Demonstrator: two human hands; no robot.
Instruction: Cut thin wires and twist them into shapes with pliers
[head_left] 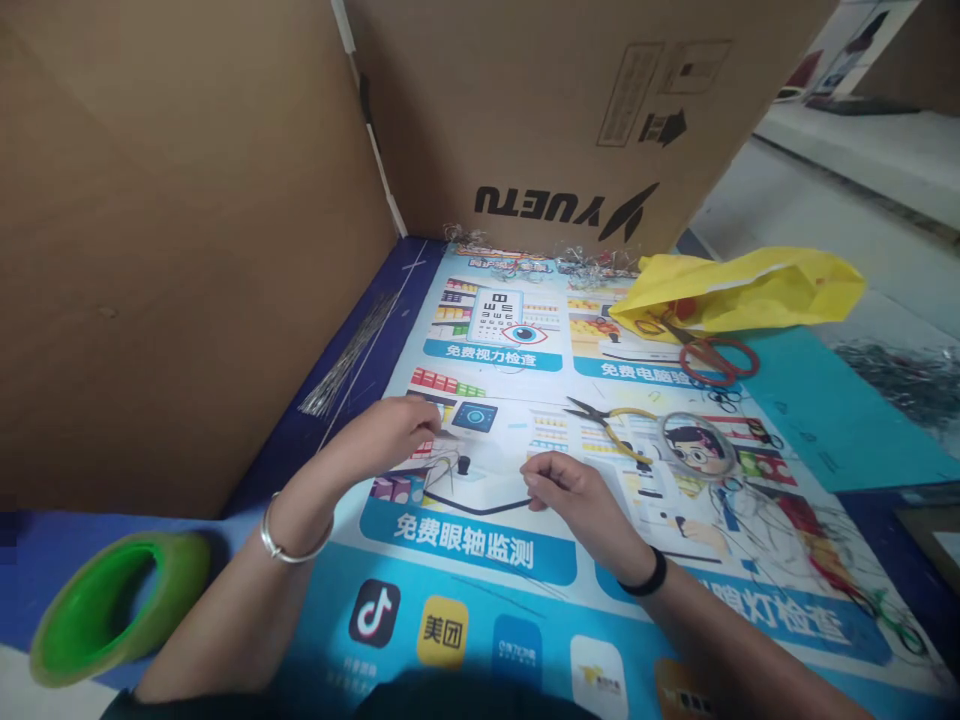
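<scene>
Saw left hand [394,428] above left part of poster [409,575], with fingers bent down and tips drawn together; could not tell about any hold. Saw right hand [571,492] nearer poster's middle, with fingers curled in and thumb close to forefinger; again could not tell about any hold. Noted fine bent wires [444,468] on left part of poster, just below left fingertips. Found wire bundle [349,362] on table [289,465], along poster's left edge.

Noted pliers [619,425] with jaws apart, right of poster's middle, beside clear tape roll [697,447]. Logged red-handled scissors [718,360] and yellow bag [757,290] about poster's far right corner, teal sheet [847,410] along right edge. Blocked beyond far edge and to the left by cardboard panels [525,110]. Logged green tape roll [116,607] toward table's near left corner.

Lost poster's near edge out of frame. Could barely trace scissor blades against bag, or sort threads [825,555] near poster's right edge.
</scene>
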